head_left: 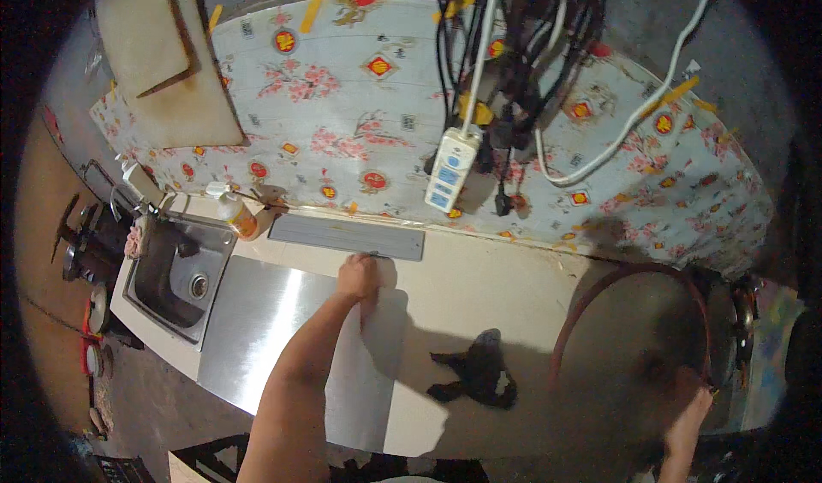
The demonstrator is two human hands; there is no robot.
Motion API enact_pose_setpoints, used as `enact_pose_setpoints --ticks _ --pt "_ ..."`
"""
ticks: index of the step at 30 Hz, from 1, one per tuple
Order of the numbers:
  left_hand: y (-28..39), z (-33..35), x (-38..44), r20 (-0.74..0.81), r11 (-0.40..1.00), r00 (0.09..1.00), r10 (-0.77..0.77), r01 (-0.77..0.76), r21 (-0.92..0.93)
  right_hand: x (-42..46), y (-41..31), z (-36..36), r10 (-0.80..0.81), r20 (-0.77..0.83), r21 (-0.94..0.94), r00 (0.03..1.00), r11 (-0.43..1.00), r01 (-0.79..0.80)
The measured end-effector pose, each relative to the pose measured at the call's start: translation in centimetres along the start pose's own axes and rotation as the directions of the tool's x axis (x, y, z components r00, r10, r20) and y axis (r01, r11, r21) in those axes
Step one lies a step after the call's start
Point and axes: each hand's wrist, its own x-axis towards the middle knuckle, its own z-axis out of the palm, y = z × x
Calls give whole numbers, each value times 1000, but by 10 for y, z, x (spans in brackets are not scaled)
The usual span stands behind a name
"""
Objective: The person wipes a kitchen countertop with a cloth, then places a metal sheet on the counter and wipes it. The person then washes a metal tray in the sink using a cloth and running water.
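My left hand (358,279) rests at the top edge of a shiny metal sheet (263,329) on the cream countertop (475,290), just below a grey slatted strip (347,236). Its fingers are bent downward and their undersides are hidden, so its hold is unclear. At the lower right, my right hand (688,386) is dim and blurred beside the lower end of a curved reddish-brown hose (581,303); whether it grips the hose cannot be told. A crumpled black cloth or glove (478,370) lies on the countertop between the hands.
A metal sink (173,277) and a pump bottle (237,216) are at the left. A white power strip (453,169) and many black cables (514,52) hang at the patterned wall covering. Cutting boards (160,59) hang at the upper left. Dark round objects stand at the far right.
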Motion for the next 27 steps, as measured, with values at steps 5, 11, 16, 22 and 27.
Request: enact_pose_setpoints --ticks 5,11,16,22,27 --pt "18 6 -5 -247 973 943 -221 195 -127 -11 38 -16 132 -132 129 982 985 -115" --pt "139 22 -60 49 964 983 179 -166 -206 -8 82 -61 -59 95 -528 994 843 100" --pt "288 54 -84 253 806 814 523 -375 -459 13 101 -101 37 80 -672 996 741 26" --pt "436 139 -97 416 834 727 546 -423 -355 38 120 -120 -11 -87 -708 996 704 -54" --pt "478 176 -95 654 842 596 465 -526 -119 41 142 -119 -66 -48 -717 997 697 11"
